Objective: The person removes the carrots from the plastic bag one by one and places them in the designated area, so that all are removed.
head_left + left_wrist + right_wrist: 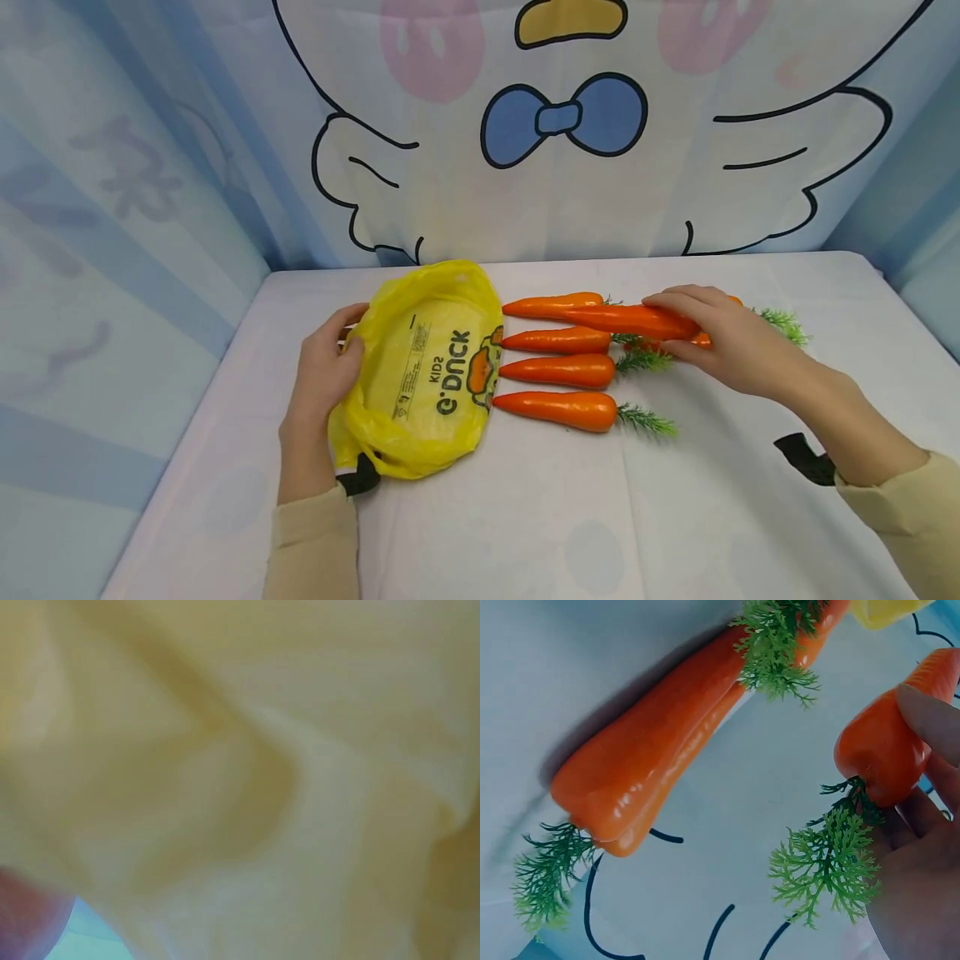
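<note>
In the head view, a yellow plastic bag (465,450) with "G.DUCK KIDS" print lies on the table. My left hand (322,367) holds its left side, thumb on the near face and fingers partly hidden behind it. Blurred bag plastic (225,787) fills the left wrist view. With my right hand (727,337) I grip an orange toy carrot (630,319) above the table; its green leafy top (829,859) hangs free in the right wrist view. Below it, several carrots (558,371) lie in a row, tips pointing left at the bag's right edge.
More carrots (637,757) lie under and behind my right hand, overlapping in the right wrist view. A white cloth covers the table (525,533). Behind it hangs a curtain (562,200) with a printed cartoon figure; another curtain (112,292) stands along the left side.
</note>
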`<action>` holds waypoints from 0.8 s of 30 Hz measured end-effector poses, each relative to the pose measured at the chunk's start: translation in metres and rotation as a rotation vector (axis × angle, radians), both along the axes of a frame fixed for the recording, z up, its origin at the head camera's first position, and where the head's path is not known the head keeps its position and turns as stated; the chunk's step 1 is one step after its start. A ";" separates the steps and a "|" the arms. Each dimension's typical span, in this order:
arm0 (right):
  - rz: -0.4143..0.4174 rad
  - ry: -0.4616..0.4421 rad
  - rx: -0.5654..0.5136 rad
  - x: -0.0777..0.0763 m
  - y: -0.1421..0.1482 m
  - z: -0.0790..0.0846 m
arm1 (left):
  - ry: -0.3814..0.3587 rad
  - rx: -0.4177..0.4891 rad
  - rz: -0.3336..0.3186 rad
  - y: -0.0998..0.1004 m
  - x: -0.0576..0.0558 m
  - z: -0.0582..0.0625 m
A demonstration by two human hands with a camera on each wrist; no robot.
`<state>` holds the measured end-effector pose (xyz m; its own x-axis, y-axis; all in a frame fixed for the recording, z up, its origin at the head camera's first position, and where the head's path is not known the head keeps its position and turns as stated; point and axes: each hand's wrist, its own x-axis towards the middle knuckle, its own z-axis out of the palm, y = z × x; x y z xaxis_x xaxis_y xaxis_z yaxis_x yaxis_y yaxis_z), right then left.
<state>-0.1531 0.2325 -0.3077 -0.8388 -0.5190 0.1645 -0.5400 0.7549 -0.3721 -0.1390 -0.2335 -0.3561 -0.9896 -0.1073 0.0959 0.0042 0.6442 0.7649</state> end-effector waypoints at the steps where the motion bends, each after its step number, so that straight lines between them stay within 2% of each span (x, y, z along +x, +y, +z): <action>1: -0.006 0.000 -0.005 0.001 0.003 -0.001 | -0.003 0.001 0.000 0.000 0.000 0.000; 18: -0.083 0.038 0.035 0.023 0.049 -0.019 | -0.024 0.016 -0.001 0.001 0.000 0.002; 24: -0.073 0.079 0.028 0.029 0.061 -0.030 | -0.017 0.011 0.000 0.001 0.001 0.002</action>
